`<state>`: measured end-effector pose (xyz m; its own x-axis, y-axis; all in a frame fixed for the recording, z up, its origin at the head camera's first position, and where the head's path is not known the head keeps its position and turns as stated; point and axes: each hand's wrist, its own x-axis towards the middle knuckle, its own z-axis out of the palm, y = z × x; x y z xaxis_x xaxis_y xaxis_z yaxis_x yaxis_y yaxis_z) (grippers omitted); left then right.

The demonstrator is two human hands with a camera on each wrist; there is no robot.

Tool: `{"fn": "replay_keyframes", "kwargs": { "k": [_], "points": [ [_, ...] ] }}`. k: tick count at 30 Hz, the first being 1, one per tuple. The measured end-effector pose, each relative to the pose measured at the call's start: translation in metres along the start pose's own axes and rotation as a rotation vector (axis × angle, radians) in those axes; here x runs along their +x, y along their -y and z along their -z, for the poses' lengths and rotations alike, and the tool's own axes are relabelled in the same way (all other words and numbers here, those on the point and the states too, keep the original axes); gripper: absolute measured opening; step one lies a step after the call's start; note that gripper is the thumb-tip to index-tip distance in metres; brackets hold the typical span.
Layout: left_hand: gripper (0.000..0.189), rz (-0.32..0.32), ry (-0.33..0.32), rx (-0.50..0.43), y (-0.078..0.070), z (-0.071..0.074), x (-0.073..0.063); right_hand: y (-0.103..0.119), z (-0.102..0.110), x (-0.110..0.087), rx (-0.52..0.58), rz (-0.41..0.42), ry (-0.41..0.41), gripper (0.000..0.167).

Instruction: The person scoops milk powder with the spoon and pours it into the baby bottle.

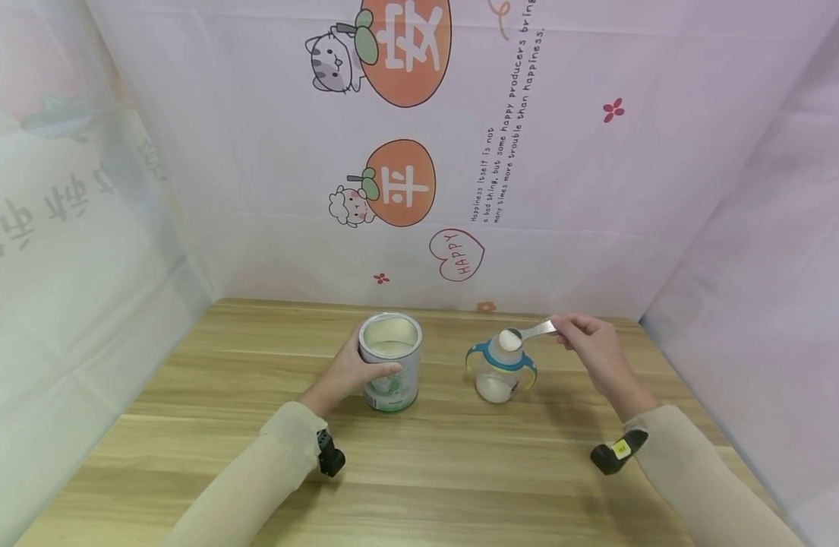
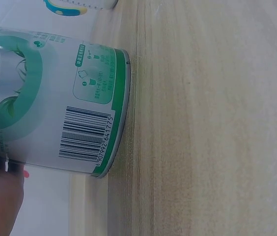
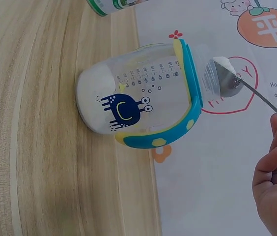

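Observation:
In the head view my left hand (image 1: 351, 371) grips an open milk powder can (image 1: 400, 382) around its side, thumb across the front. Pale powder shows inside the can. The left wrist view has its white and green label with a barcode (image 2: 85, 133). My right hand (image 1: 592, 348) pinches the handle of a metal spoon (image 1: 540, 329). White powder fills the spoon's bowl (image 3: 229, 84), which is at the open mouth of a clear baby bottle (image 3: 153, 73). This bottle stands upright on the table, with blue and yellow handles and white powder at its bottom.
A wood-grain table (image 1: 446, 471) lies under the can and bottle. Printed white cloth (image 1: 563, 251) hangs behind the table, with more cloth along the left and right sides. Black wrist cameras (image 1: 330, 454) sit on both sleeves.

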<state>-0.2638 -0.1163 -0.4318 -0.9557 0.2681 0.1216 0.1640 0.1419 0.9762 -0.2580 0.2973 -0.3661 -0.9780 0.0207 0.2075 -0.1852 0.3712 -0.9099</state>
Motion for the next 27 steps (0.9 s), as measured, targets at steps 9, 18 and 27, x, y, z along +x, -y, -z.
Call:
{"fn": "replay_keyframes", "kwargs": {
  "k": [9,18,27],
  "points": [
    [0.095,-0.003,-0.001,0.008,0.000,0.000,0.000,0.007,-0.003,-0.005,-0.093,0.025,-0.038,0.049],
    [0.095,-0.008,-0.005,0.020,0.000,0.000,0.000,0.009,-0.008,-0.011,-0.203,0.085,-0.054,0.049],
    [0.097,-0.008,-0.009,0.027,0.000,0.000,0.000,0.005,-0.012,-0.013,-0.286,0.248,-0.082,0.032]
  ]
}}
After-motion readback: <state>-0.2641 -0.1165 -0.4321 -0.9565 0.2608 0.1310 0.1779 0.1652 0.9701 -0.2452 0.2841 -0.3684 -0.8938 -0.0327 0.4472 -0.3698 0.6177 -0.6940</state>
